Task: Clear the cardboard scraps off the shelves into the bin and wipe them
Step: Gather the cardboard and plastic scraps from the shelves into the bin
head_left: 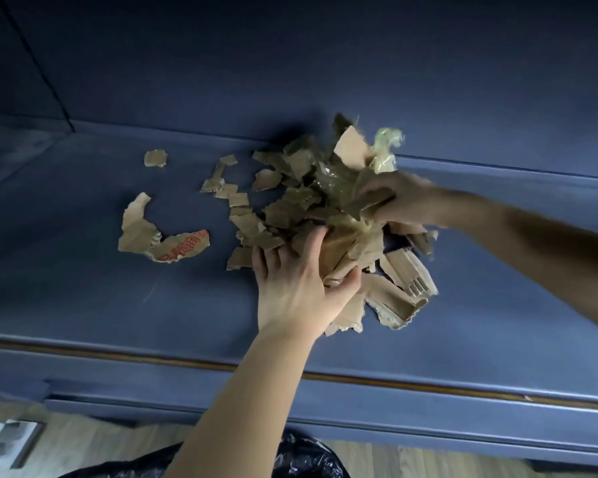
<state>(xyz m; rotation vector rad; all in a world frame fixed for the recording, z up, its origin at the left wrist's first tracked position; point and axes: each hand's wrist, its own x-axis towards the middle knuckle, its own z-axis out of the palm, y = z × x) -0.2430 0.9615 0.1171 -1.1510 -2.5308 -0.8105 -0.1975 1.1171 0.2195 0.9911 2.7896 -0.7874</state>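
My left hand (pixel 297 281) lies splayed, fingers nearly straight, pressing the near side of the cardboard scraps (pixel 290 208); my right hand (pixel 394 198), blurred, curls its fingers round a torn clump on the heap's far right; the scraps are ragged, corrugated brown, mixed with crinkled clear tape (pixel 389 146), heaped on the matte blue shelf (pixel 83 288); a curved red-printed piece (pixel 173 241) lies apart, left; the black bin bag (pixel 308 457) sits below.

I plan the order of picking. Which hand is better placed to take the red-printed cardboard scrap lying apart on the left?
Left. The left hand rests on the scrap pile at its near left side, closest to the red-printed scrap; the right hand grips its far right part.
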